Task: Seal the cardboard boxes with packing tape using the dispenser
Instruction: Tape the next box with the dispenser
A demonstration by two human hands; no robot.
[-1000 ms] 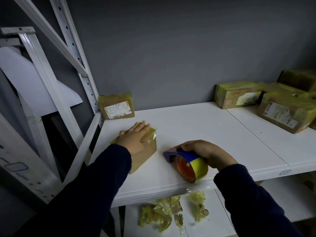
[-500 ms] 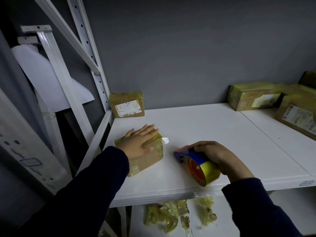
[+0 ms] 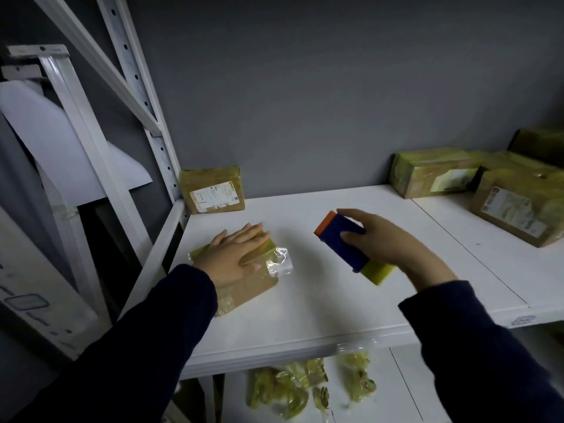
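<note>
The small brown cardboard box (image 3: pixel 259 290), glossy with yellowish tape, lies near the left front of the white metal shelf (image 3: pixel 320 315). The left hand (image 3: pixel 235 257) lies flat on its top with straight fingers, pinning it. The box looks light and fairly stiff, and it is likely to skid on the smooth shelf, so pressing from above suits it. A loose clear tape tail (image 3: pixel 279 264) at its right edge would cling to skin. The right hand (image 3: pixel 393 248) grasps the blue-and-orange plastic tape dispenser (image 3: pixel 341 239) around its body, apart from the box. The dispenser seems rigid and light, best held behind its orange front end.
</note>
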